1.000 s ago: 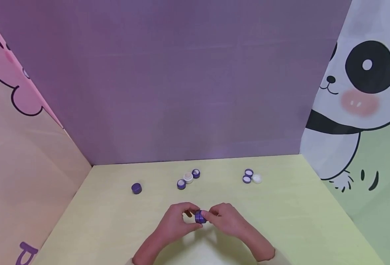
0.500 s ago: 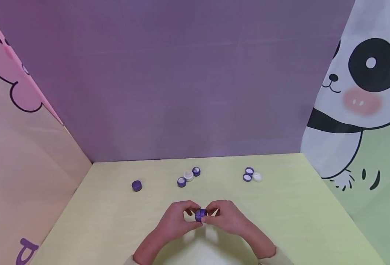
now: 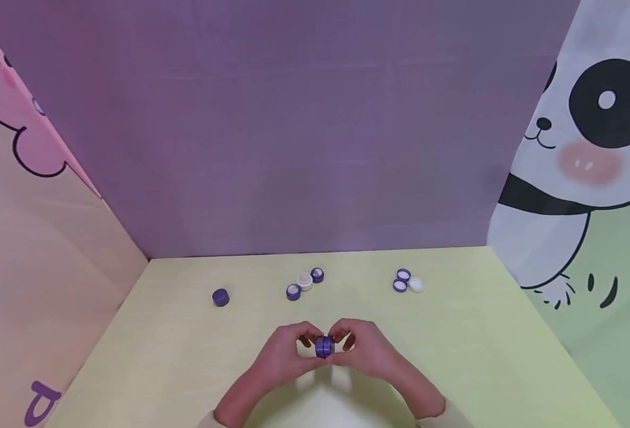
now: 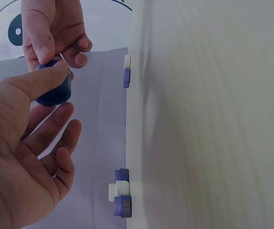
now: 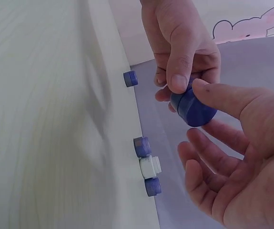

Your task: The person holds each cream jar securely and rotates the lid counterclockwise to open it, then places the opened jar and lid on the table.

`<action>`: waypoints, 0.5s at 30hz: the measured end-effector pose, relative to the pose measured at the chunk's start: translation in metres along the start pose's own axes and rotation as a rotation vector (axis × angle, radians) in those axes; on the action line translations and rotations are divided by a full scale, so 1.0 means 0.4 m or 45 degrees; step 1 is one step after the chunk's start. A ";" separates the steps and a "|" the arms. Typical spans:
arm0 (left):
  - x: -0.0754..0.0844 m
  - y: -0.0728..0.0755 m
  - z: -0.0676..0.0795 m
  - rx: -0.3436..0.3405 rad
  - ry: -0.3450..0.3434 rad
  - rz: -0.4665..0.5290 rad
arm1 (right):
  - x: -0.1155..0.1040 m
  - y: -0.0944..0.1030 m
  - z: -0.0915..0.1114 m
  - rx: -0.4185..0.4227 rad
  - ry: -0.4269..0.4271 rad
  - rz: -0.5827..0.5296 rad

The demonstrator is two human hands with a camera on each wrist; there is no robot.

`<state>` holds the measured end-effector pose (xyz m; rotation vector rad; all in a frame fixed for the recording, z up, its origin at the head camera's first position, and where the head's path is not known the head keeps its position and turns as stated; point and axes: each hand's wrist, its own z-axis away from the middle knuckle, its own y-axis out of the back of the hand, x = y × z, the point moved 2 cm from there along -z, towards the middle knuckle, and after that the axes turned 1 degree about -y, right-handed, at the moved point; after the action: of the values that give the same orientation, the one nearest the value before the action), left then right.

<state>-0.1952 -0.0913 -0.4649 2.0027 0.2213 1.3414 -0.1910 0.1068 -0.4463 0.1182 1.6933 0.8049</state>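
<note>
A small purple screw-top jar (image 3: 324,346) is held sideways above the table, between both hands. My left hand (image 3: 287,355) pinches its left end, thumb below and fingertips above. From the other side my right hand (image 3: 367,349) grips the lid end between thumb and index finger. A seam runs round the jar's middle, where lid and body meet. In the right wrist view the jar (image 5: 199,110) looks dark blue, with the right thumb lying across it. The left wrist view has the left thumb over the jar (image 4: 56,94), the other fingers curving loosely below.
At the back middle stand a white open jar (image 3: 304,282) and two purple open jars (image 3: 293,292). Two purple lids (image 3: 399,286) and a white lid (image 3: 416,285) lie to their right. A purple jar-like piece (image 3: 220,298) sits at left. A purple backdrop (image 3: 315,131) rises behind.
My right hand has turned about the jar: its thumb went from across the jar to the lower edge, its index finger up to the top edge. The left hand keeps its grip.
</note>
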 end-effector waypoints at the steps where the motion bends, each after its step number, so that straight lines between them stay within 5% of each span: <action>1: 0.002 -0.001 0.001 0.000 -0.001 0.007 | 0.001 0.000 0.002 0.006 -0.001 -0.007; 6: 0.009 0.005 0.002 0.014 -0.005 0.022 | 0.007 -0.002 0.001 0.051 -0.054 -0.003; 15: 0.017 0.008 0.005 0.041 -0.014 -0.007 | 0.005 -0.005 0.004 0.031 -0.172 0.253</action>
<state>-0.1913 -0.0912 -0.4582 2.0343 0.2450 1.3308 -0.1896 0.1067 -0.4492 0.3547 1.5803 0.9027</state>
